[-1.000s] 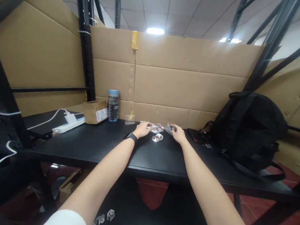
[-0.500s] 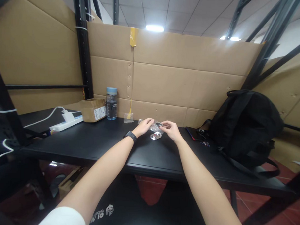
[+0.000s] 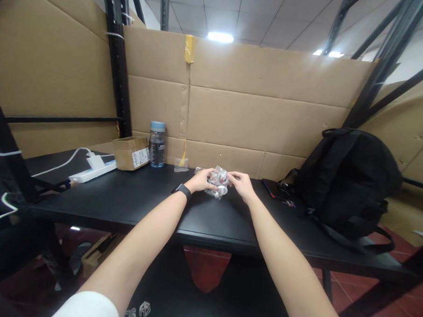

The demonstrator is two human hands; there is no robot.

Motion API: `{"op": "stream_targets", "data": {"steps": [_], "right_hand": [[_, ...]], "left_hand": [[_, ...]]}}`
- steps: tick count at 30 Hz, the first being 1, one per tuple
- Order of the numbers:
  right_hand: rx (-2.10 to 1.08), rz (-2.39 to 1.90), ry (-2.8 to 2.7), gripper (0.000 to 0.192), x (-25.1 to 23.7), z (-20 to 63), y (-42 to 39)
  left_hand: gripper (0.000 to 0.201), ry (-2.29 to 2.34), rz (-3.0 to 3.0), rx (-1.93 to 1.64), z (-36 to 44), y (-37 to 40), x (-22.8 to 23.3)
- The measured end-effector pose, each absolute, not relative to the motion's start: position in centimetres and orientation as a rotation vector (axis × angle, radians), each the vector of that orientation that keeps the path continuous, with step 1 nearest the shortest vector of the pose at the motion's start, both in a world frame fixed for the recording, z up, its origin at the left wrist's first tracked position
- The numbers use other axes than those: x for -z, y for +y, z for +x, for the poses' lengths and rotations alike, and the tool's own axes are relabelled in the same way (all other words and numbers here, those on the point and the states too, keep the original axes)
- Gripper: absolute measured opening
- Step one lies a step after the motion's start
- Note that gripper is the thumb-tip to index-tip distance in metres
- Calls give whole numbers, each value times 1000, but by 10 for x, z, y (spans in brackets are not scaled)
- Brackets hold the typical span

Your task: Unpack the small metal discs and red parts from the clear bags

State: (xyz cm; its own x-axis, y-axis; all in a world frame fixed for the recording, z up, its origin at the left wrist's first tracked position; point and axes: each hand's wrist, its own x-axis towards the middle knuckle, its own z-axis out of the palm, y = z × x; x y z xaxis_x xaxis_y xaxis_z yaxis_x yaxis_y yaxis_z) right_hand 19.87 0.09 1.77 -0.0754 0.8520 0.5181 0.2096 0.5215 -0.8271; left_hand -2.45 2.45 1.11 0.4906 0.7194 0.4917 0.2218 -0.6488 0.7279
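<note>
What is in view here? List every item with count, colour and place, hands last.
clear plastic packet: 1, see-through with red and silver bits inside, held between both hands above the table
small clear bag: 1, transparent, at the cardboard wall right of the bottle
water bottle: 1, dark with light blue cap, back of table
cardboard box: 1, brown, left of the bottle
power strip: 1, white, far left of table
backpack: 1, black, right side of table
table: 1, black
cardboard wall: brown, behind the table
wristband: 1, black, left wrist
left hand: on the packet
right hand: on the packet
</note>
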Motion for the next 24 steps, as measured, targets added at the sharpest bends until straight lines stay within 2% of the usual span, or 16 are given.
{"op": "stream_targets", "data": {"steps": [3, 8, 14, 19, 24], "right_hand": [[-745, -916, -1549, 42, -17, 198, 1], [-842, -940, -1562, 46, -18, 199, -2], [-771, -942, -1657, 45, -20, 196, -5], [-628, -943, -1671, 40, -22, 198, -5], [-685, -926, -1636, 44, -25, 202, -6]], "left_hand": [[68, 752, 2107, -1084, -25, 25, -12], [51, 747, 1984, -1127, -22, 25, -14], [42, 772, 2058, -1125, -26, 30, -15], [41, 801, 2088, -1116, -31, 30, -18], [53, 808, 1954, -1219, -28, 23, -24]]}}
